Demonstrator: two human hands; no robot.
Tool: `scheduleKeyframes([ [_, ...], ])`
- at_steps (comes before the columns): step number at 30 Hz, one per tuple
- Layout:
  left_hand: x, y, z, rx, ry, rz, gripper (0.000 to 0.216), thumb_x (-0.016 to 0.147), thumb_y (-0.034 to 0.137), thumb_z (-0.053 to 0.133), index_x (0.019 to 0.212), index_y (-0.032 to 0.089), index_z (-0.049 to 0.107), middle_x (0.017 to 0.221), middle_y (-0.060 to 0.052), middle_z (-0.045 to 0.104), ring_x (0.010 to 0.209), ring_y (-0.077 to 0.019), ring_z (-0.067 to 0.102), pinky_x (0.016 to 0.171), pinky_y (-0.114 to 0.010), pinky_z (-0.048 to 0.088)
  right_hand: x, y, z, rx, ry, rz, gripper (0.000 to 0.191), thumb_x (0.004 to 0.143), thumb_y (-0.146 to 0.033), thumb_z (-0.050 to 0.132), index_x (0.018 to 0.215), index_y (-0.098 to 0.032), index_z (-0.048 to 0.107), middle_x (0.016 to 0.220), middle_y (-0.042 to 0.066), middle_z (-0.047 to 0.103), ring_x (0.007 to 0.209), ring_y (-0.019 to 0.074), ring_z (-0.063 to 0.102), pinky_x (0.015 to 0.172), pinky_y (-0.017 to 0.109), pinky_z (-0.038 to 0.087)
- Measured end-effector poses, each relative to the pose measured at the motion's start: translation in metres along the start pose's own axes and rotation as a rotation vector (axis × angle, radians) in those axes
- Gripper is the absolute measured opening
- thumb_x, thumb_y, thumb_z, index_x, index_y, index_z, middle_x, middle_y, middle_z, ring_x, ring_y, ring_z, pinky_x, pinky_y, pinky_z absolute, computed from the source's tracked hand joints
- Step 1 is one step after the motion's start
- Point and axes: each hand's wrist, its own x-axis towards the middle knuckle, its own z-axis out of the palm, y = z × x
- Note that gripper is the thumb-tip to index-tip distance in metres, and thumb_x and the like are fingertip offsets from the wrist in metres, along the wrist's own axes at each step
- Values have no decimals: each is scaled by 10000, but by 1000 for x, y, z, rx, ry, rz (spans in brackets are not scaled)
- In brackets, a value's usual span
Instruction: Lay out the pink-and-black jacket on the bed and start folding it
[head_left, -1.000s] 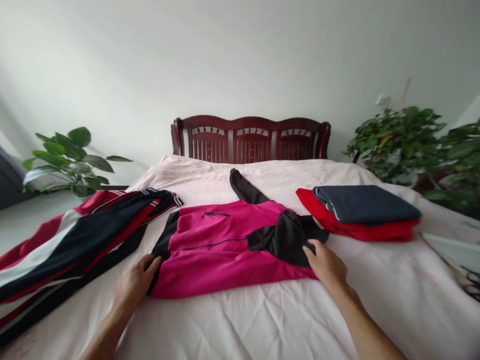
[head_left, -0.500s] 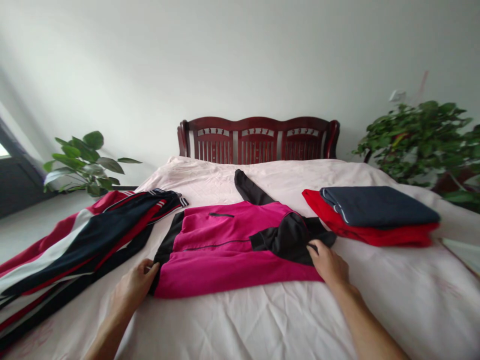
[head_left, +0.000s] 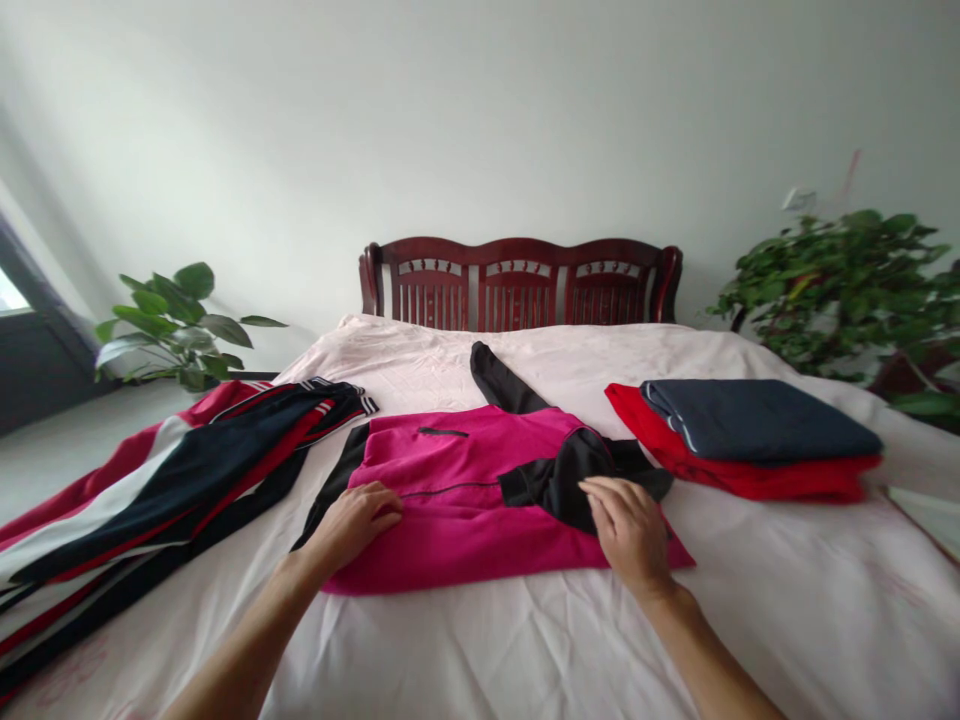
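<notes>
Left hand (head_left: 352, 522) lies palm down, fingers loosely spread, on the near left part of the magenta jacket (head_left: 457, 500); it grips nothing. Right hand (head_left: 628, 530) lies flat, fingers extended, on the jacket's near right part, fingertips touching the black sleeve (head_left: 570, 475) folded across the front; no fabric is pinched.

The jacket lies flat in the middle of the bed, on the pale pink sheet (head_left: 525, 640), front side up, zip line running left to right. A second black sleeve (head_left: 499, 378) extends from under it toward the headboard (head_left: 521, 285).

Assessment: the work in hand appears to be folding this jacket; the present step is pressing and smoothing a partly folded garment. The far sleeve remains unfolded. The next move would call for a grasp on that sleeve or on a jacket edge, one hand holding the body flat so that the folded sleeve is not disturbed.

Surroundings: striped navy, red and white garments (head_left: 150, 490) lie just beside the jacket on the left. A folded navy garment (head_left: 757, 420) sits on a folded red one (head_left: 750, 472) to the right, apart from the jacket. Potted plants (head_left: 840, 285) stand on both sides of the bed.
</notes>
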Motion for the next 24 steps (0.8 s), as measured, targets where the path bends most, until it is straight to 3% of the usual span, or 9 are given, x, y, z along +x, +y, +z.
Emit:
scheduleKeyframes([
  [4, -10, -9, 0, 5, -5, -32, 183, 911, 372, 514, 901, 248, 648, 963, -26, 674, 898, -207, 619, 814, -301, 426, 17, -52, 20, 210, -151, -171, 270, 978, -202, 449, 1074, -258, 696, 1068, 43, 716, 1039, 209, 606, 933, 384, 457],
  [9, -20, -22, 1, 39, -11, -35, 185, 903, 391, 531, 983, 244, 610, 1037, -45, 649, 964, -228, 596, 871, -343, 416, 39, -90, 38, 186, -370, -225, 109, 893, -258, 647, 983, -261, 709, 981, 44, 716, 1013, 241, 593, 899, 404, 447],
  [12, -22, -29, 5, 67, -2, -49, 212, 895, 417, 541, 1007, 248, 604, 1074, -54, 639, 999, -247, 589, 900, -376, 410, 41, -93, 40, 184, -471, -262, 55, 835, -269, 720, 889, -262, 708, 905, 21, 701, 956, 226, 591, 893, 379, 438],
  [18, -25, -32, 7, 107, 12, -5, 203, 904, 430, 544, 996, 255, 591, 1071, -36, 622, 986, -238, 582, 894, -376, 407, 34, -87, 41, 126, -539, -234, 78, 831, -181, 673, 855, -255, 684, 895, 13, 659, 902, 202, 584, 826, 333, 421],
  [24, -25, -25, 4, 159, 31, 3, 212, 933, 432, 504, 867, 234, 541, 968, -30, 612, 876, -223, 569, 804, -358, 415, 32, -87, 48, 110, -461, -238, 136, 805, -77, 576, 823, -211, 583, 882, 26, 635, 871, 193, 569, 818, 316, 407],
])
